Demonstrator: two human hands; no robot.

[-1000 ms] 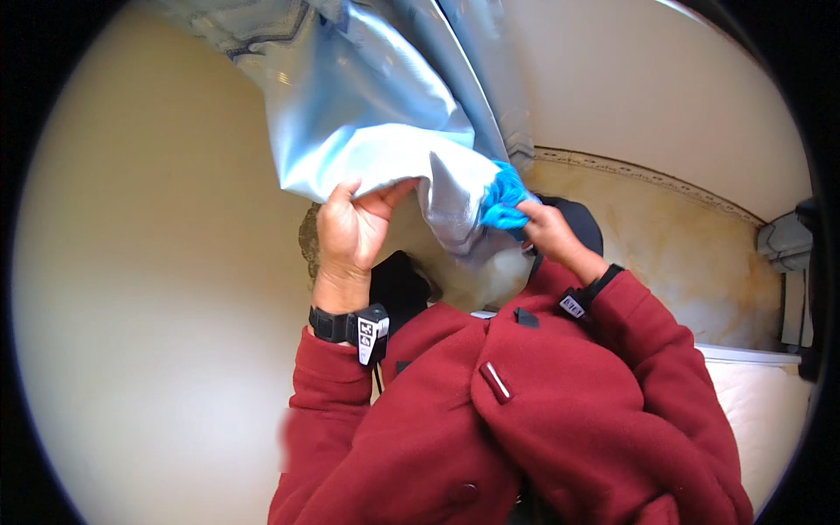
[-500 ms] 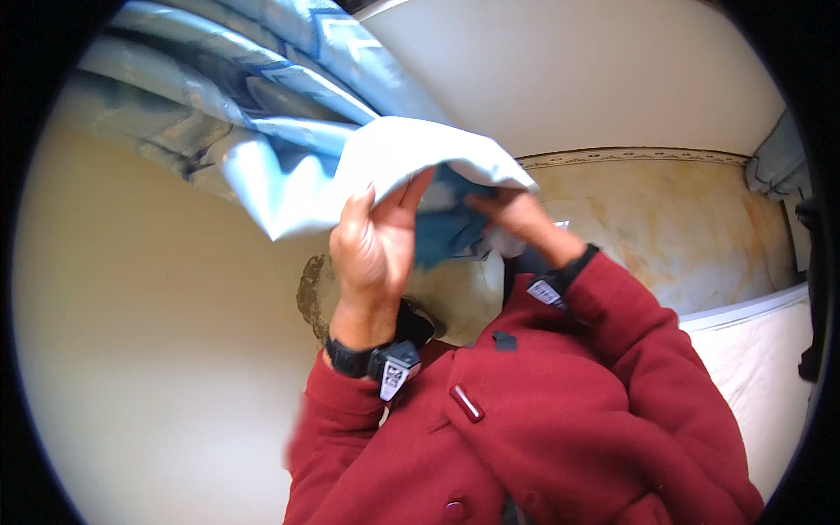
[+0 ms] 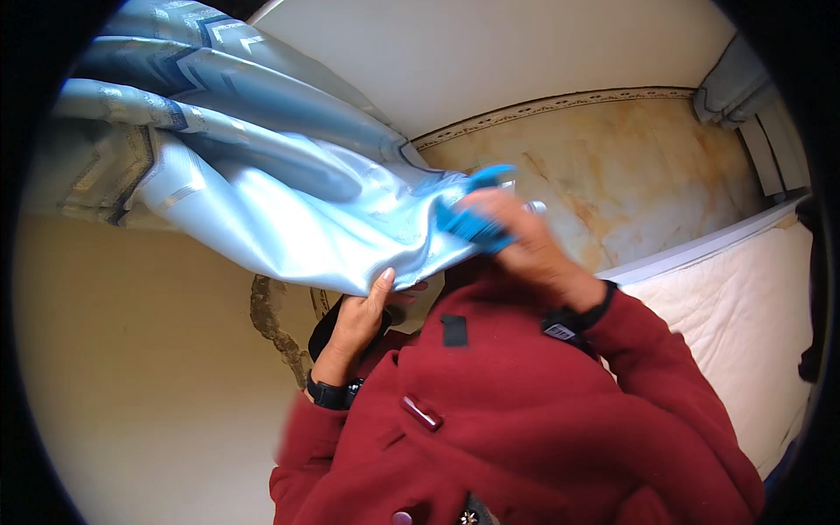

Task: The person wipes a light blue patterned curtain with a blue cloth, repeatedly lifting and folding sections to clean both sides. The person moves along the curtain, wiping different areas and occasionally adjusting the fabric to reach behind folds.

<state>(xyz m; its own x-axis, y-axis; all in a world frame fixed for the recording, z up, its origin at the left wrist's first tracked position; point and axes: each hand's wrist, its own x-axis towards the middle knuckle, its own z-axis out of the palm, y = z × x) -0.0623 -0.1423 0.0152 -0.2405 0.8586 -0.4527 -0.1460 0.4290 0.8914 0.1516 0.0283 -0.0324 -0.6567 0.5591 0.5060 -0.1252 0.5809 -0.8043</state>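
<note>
A pale blue satin curtain [image 3: 262, 210] with darker zigzag bands stretches from the upper left toward my hands. My left hand [image 3: 360, 319] pinches its lower edge, thumb on top and fingers underneath. At the curtain's right end my right hand [image 3: 516, 232], smeared by motion, is closed around a bright blue thing [image 3: 477, 219]. That thing is too blurred to name; it lies against the curtain's surface. A small whitish end [image 3: 535, 207] shows beside the right hand's knuckles.
A cream wall [image 3: 131, 367] with a damaged patch [image 3: 276, 324] stands at left. Beyond lies a marbled floor [image 3: 595, 175] with a patterned border [image 3: 560, 103]. At right is a bed-like surface with a cream cover [image 3: 726, 324]; another blue curtain [image 3: 739, 83] hangs at far right.
The curtain's raised white underside has turned down, so its shiny patterned face shows. My left hand has moved down to its lower edge. My right hand came out from beneath, with the blue thing.
</note>
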